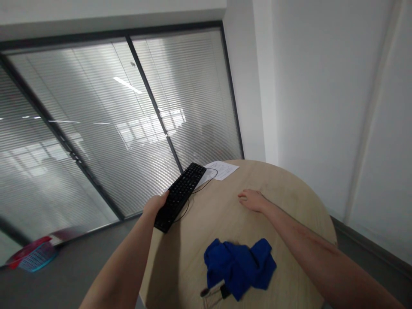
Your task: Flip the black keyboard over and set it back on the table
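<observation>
Keyboard (182,194) lies black along the left edge of the round wooden surface (289,193), its long axis running from the near-left corner, which overhangs the rim, away toward the far right, where it ends beside a sheet of paper (222,168). Left hand (156,204) is clasped on the keyboard's near-left side, fingers curled over the edge by the overhanging end, so the whole length of the keyboard stretches away from that hand. Right hand (252,200) rests flat and unclenched on the bare wood, palm down, holding nothing, well apart from the keyboard and to its right. The left hand is clearly the nearer one. A thin black cable (206,182) loops from the keyboard's far end across the wood. Nearer the person lies a crumpled blue cloth (240,266), between the two forearms.
</observation>
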Demonstrator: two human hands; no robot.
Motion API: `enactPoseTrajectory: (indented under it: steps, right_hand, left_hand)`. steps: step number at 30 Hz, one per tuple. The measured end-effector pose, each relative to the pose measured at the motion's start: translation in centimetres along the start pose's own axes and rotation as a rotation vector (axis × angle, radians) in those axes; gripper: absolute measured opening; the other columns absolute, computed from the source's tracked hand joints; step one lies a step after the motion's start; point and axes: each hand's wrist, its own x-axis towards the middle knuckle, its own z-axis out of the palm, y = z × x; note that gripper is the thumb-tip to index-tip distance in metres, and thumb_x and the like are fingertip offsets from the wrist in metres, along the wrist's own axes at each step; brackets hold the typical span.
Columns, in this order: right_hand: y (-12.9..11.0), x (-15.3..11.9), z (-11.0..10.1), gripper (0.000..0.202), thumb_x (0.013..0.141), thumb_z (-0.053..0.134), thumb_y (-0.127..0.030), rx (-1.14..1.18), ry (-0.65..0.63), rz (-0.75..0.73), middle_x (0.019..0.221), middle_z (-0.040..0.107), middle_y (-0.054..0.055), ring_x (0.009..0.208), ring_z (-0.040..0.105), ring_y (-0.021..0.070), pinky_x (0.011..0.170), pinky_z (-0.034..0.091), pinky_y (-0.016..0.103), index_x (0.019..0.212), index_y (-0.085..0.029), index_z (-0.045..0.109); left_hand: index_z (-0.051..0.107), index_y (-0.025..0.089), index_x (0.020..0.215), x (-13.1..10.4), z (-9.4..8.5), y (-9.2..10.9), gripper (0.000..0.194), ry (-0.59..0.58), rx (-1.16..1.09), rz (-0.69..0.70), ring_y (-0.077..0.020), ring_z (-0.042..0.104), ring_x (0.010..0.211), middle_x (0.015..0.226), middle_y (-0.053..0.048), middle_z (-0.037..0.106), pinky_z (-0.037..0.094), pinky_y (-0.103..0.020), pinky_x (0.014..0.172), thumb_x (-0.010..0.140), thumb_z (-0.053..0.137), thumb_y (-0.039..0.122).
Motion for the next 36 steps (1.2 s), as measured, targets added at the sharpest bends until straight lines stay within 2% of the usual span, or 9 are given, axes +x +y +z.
enactPoseTrajectory:
  steps: [4,6,9,14,19,24,30,33,36]
  right_hand:
    - [0.3,0.7,-0.3,0.044,0.096,0.053,-0.036,0.195,0.097,0.031,0.144,0.06,0.01,0.137,0.053,0.0252,0.121,0.035,0.04,0.134,-0.02,0.067]
    - [0.4,1.0,-0.6,0.046,0.098,0.048,-0.037,0.319,0.157,0.059,0.147,0.058,0.009,0.139,0.051,0.0238,0.122,0.034,0.041,0.138,-0.02,0.063]
    - [0.4,1.1,-1.3,0.053,0.101,0.038,-0.043,0.53,0.219,0.098,0.149,0.055,0.01,0.138,0.053,0.0215,0.12,0.039,0.04,0.145,-0.02,0.054]
    - [0.4,0.4,-3.7,0.072,0.103,0.01,-0.06,0.886,0.221,0.141,0.149,0.053,0.019,0.126,0.064,0.022,0.104,0.055,0.038,0.157,-0.018,0.031]
    - [0.8,-0.9,-6.6,0.072,0.101,0.014,-0.068,1.506,0.187,0.161,0.149,0.05,0.022,0.124,0.065,0.0259,0.107,0.052,0.048,0.154,-0.021,0.024]
    - [1.1,-1.8,-8.1,0.077,0.094,0.006,-0.078,1.569,0.053,0.136,0.134,0.06,0.023,0.124,0.065,0.0307,0.107,0.048,0.055,0.142,-0.024,0.032]
    - [1.4,-2.6,-8.9,0.083,0.091,-0.001,-0.083,1.525,-0.03,0.118,0.135,0.061,0.021,0.122,0.065,0.0327,0.104,0.048,0.058,0.132,-0.024,0.041]
    - [1.5,-2.6,-8.8,0.058,0.1,0.025,-0.071,1.687,-0.013,0.197,0.123,0.066,0.017,0.114,0.069,0.0301,0.103,0.053,0.052,0.116,-0.022,0.05]
    - [1.7,-2.1,-8.3,0.014,0.098,0.045,-0.033,1.809,0.067,0.3,0.104,0.07,0.01,0.099,0.073,0.0237,0.095,0.06,0.042,0.103,-0.021,0.052]
  left_hand:
    - [0.073,0.009,0.103,-0.8,-2.2,2.0,0.077,-0.022,-0.002,0.023,-0.034,0.073,0.101,0.104,-0.023,0.076,0.054,-0.045,0.087,0.097,0.031,0.073]
    - [0.074,0.012,0.102,-1.7,-3.3,3.4,0.08,0.025,-0.01,0.064,-0.0394,0.071,0.103,0.105,-0.024,0.076,0.054,-0.045,0.083,0.094,0.028,0.077]
    - [0.072,0.015,0.104,-3.3,-4.4,5.6,0.08,0.13,-0.013,0.139,-0.0413,0.071,0.101,0.101,-0.022,0.076,0.052,-0.045,0.082,0.091,0.029,0.081]
    - [0.069,0.019,0.109,-6.0,-4.7,8.6,0.071,0.294,-0.02,0.269,-0.0391,0.07,0.096,0.097,-0.018,0.075,0.049,-0.042,0.08,0.093,0.034,0.079]
    - [0.065,0.019,0.11,-7.8,-4.0,9.7,0.061,0.387,-0.015,0.399,-0.0363,0.069,0.097,0.101,-0.017,0.073,0.046,-0.039,0.079,0.095,0.042,0.073]
    - [0.066,0.018,0.105,-8.6,-3.5,9.6,0.059,0.409,0.002,0.556,-0.0345,0.067,0.102,0.1,-0.017,0.072,0.044,-0.039,0.086,0.094,0.047,0.073]
    - [0.068,0.019,0.099,-9.1,-4.3,8.8,0.055,0.416,0.005,0.683,-0.0355,0.065,0.106,0.1,-0.017,0.072,0.041,-0.042,0.094,0.092,0.052,0.071]
    - [0.068,0.02,0.097,-9.5,-5.2,8.7,0.052,0.421,0.002,0.721,-0.0358,0.064,0.107,0.1,-0.016,0.072,0.039,-0.044,0.097,0.091,0.054,0.07]
    - [0.069,0.021,0.097,-9.8,-5.9,8.9,0.05,0.432,-0.002,0.732,-0.0358,0.064,0.106,0.1,-0.016,0.072,0.039,-0.044,0.097,0.091,0.055,0.069]
